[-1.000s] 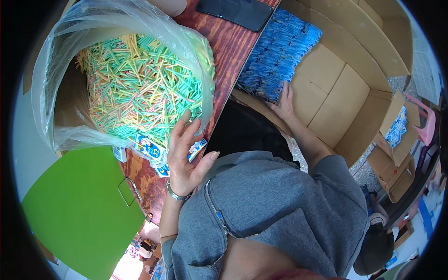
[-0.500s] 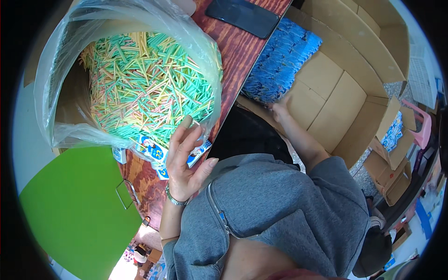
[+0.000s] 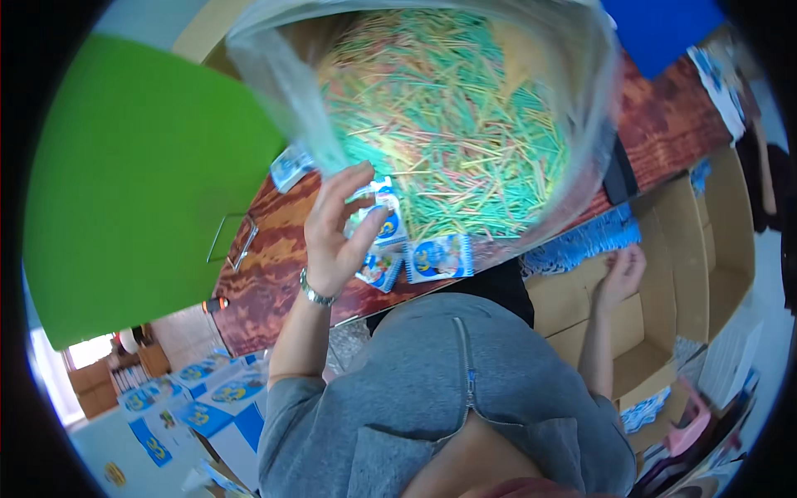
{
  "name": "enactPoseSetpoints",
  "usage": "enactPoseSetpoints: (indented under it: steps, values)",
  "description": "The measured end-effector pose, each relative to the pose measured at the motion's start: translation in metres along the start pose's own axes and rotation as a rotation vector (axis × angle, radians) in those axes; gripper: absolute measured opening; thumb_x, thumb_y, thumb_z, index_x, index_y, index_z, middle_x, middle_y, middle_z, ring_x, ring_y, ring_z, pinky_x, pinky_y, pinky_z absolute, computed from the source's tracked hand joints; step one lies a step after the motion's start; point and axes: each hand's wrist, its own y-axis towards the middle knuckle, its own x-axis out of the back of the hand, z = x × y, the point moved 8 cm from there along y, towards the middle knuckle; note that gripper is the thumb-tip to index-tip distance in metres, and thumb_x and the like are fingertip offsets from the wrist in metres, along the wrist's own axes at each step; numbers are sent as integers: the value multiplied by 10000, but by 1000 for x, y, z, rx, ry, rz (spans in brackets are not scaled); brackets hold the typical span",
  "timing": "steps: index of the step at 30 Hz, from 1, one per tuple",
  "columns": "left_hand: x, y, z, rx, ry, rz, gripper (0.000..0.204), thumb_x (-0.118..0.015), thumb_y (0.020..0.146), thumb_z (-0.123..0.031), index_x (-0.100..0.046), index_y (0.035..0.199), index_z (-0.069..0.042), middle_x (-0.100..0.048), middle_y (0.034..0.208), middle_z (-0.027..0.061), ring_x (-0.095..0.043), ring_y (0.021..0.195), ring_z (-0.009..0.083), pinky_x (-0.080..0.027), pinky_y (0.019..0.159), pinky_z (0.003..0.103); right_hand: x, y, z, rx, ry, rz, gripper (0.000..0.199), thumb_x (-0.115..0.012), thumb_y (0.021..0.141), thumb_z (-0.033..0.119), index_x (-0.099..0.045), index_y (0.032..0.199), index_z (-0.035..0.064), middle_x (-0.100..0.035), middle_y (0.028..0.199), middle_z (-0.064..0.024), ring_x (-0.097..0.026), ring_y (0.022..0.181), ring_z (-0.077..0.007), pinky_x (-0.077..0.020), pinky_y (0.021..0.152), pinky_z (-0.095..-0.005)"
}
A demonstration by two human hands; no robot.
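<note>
My left hand (image 3: pixel 336 232), a metal-band watch on its wrist, is raised with fingers and thumb apart. It is over small blue-and-white packets (image 3: pixel 438 257) at the near edge of a clear plastic bag (image 3: pixel 286 91). Thin green, yellow and pink sticks (image 3: pixel 448 149) fill the bag; it stands on the reddish wood-grain table (image 3: pixel 274 241). At the right, my right hand (image 3: pixel 623 278) is over an open cardboard box (image 3: pixel 564 303), fingers loosely bent and holding nothing I can see. Just beyond it lies a row of blue packets (image 3: pixel 585 241).
A bright green round surface (image 3: pixel 141 191) stands at the left, with a bent metal wire stand (image 3: pixel 239 241) beside it. A dark phone (image 3: pixel 618 173) lies right of the bag. Blue-and-white boxes (image 3: pixel 224 394) are at the lower left; a pink plastic piece (image 3: pixel 685 419) is at the lower right.
The view has swung, so the bag and box sit differently in it. My right hand has come away from the packets' near end. My left hand stays raised by the bag.
</note>
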Motion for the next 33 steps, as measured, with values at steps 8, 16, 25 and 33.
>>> enactPoseSetpoints:
  steps: [8, 16, 25, 33]
  values:
    - [52, -4, 63, 171, -130, -249, 147, -668, 892, -54, -674, 1022, 13, -673, 946, 68, -658, 859, 118, -544, 741, 248, -285, -91, 250, 906, -129, 1213, 219, -704, 825, 69, -643, 1030, 20, -627, 871, -113, -617, 768, -245, -503, 688, -322]
    - [32, -21, 110, 247, 200, -116, 216, -689, 868, -106, -661, 1055, -2, -695, 944, 94, -679, 787, 149, -547, 705, 267, -401, -168, 182, 1253, -724, 1302, 413, -815, 657, 358, -593, 848, 68, -592, 902, -106, -619, 912, -301, -523, 728, -416]
    - [-8, 15, 92, 49, 486, 54, 252, -660, 840, -155, -678, 1082, -85, -622, 924, 102, -577, 888, 294, -492, 745, 399, -386, -153, 171, 1089, -741, 1291, 307, -792, 698, 248, -592, 833, 59, -624, 817, -119, -641, 832, -307, -519, 711, -431]
    - [15, 45, 101, 36, 145, -46, 299, -633, 907, -155, -633, 1182, -37, -640, 1110, 139, -668, 878, 228, -555, 675, 305, -371, -117, 199, 1241, -737, 1197, 117, -694, 739, 122, -612, 810, 78, -608, 726, -99, -637, 735, -301, -512, 601, -427]
